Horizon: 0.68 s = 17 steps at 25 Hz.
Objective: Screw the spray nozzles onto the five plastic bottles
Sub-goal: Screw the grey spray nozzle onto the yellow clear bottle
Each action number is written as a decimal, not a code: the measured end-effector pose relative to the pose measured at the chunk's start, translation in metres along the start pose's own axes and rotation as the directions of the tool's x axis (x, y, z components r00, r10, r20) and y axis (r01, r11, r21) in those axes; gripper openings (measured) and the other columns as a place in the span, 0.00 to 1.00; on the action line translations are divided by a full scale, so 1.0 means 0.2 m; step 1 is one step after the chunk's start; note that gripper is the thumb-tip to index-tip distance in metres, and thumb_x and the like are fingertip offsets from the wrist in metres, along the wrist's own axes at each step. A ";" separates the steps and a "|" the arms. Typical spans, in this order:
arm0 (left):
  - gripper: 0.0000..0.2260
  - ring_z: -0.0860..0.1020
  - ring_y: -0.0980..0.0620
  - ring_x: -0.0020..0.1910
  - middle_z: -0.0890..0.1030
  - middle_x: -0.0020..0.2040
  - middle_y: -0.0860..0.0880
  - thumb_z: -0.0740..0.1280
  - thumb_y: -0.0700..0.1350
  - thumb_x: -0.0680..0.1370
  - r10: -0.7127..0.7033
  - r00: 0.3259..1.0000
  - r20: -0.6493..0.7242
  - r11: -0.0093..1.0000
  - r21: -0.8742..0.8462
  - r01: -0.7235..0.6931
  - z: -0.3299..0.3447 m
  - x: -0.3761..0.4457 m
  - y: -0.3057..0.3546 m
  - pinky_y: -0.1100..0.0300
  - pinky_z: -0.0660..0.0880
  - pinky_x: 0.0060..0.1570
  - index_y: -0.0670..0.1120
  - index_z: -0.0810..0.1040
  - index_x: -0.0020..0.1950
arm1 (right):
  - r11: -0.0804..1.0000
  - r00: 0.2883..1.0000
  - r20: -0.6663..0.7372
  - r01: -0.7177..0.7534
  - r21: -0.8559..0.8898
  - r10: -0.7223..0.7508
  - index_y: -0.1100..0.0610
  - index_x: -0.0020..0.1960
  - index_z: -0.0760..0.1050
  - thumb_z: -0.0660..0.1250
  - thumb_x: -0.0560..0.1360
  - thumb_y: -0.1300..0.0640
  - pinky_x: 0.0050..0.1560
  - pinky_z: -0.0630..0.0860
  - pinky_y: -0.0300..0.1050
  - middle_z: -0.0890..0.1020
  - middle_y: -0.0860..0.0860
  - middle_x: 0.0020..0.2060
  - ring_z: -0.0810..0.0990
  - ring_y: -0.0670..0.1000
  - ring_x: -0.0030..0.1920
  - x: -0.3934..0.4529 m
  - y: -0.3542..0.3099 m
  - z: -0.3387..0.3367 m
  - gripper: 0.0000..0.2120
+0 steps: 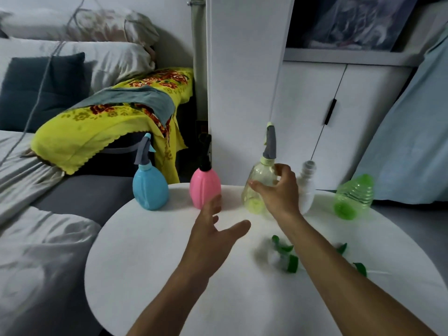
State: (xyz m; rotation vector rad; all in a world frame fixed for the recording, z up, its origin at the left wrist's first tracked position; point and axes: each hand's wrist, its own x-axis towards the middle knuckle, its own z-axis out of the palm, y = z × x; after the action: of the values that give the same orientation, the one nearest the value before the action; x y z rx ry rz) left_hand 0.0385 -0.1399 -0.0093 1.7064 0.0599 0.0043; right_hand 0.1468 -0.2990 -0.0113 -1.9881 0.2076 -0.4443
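Five bottles stand along the far edge of the round white table (150, 251). The blue bottle (150, 187), the pink bottle (204, 186) and the pale yellow bottle (260, 180) each carry a spray nozzle. A clear white bottle (307, 187) and a green bottle (354, 196) have bare necks. My right hand (278, 190) wraps around the yellow bottle's body. My left hand (215, 226) hovers open over the table in front of the pink bottle. Two loose green nozzles, one (284, 255) left of my right forearm and one (358, 266) right of it, lie blurred on the table.
A grey sofa with pillows and a yellow flowered cloth (116, 122) lies to the left. White cabinet doors (315, 112) stand behind the table. A pale blue curtain (412, 141) hangs at the right.
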 end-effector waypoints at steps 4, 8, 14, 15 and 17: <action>0.27 0.71 0.56 0.63 0.71 0.67 0.60 0.73 0.58 0.72 -0.001 1.000 0.024 0.997 -0.071 0.002 0.00 0.00 0.03 0.62 0.70 0.49 0.64 0.66 0.69 | 0.998 0.999 0.024 -0.022 -0.058 0.024 0.53 0.63 0.69 0.79 0.65 0.51 0.53 0.75 0.48 0.78 0.51 0.58 0.79 0.55 0.55 0.06 0.13 0.14 0.30; 0.26 0.72 0.56 0.64 0.72 0.65 0.61 0.69 0.62 0.73 -0.012 0.999 0.053 0.992 -0.125 0.019 0.01 0.00 0.04 0.67 0.69 0.45 0.64 0.66 0.69 | 0.999 0.999 0.025 -0.022 -0.032 0.023 0.50 0.65 0.67 0.78 0.66 0.50 0.55 0.77 0.52 0.78 0.50 0.60 0.80 0.56 0.56 0.07 0.18 0.17 0.32; 0.26 0.70 0.66 0.56 0.72 0.63 0.62 0.70 0.61 0.72 -0.026 0.998 0.061 0.999 -0.046 0.029 0.03 -0.01 0.04 0.69 0.69 0.44 0.65 0.66 0.68 | 0.993 0.990 0.082 -0.114 0.013 0.113 0.52 0.77 0.54 0.79 0.67 0.54 0.59 0.75 0.51 0.72 0.54 0.69 0.76 0.58 0.64 0.04 0.14 0.15 0.47; 0.26 0.70 0.66 0.56 0.72 0.63 0.61 0.71 0.60 0.72 -0.025 0.998 0.056 0.999 -0.047 0.027 0.03 -0.01 0.05 0.68 0.69 0.44 0.65 0.66 0.68 | 0.990 0.983 0.114 -0.144 0.015 0.141 0.52 0.77 0.54 0.79 0.66 0.55 0.60 0.75 0.51 0.72 0.54 0.69 0.76 0.57 0.64 0.02 0.14 0.13 0.48; 0.26 0.71 0.66 0.56 0.73 0.62 0.61 0.72 0.58 0.73 -0.010 0.999 0.040 0.998 -0.059 0.012 0.05 0.00 0.05 0.67 0.69 0.44 0.63 0.66 0.68 | 0.978 0.960 0.189 -0.209 -0.018 0.209 0.49 0.74 0.59 0.80 0.65 0.57 0.57 0.78 0.53 0.77 0.53 0.62 0.79 0.56 0.56 -0.03 0.16 0.03 0.44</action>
State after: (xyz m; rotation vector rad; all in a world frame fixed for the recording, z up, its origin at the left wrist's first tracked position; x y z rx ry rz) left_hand 0.0395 -0.1505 0.0000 1.6463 0.0389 -0.0358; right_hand 0.1452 -0.3069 -0.0432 -1.9673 0.2933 -0.1180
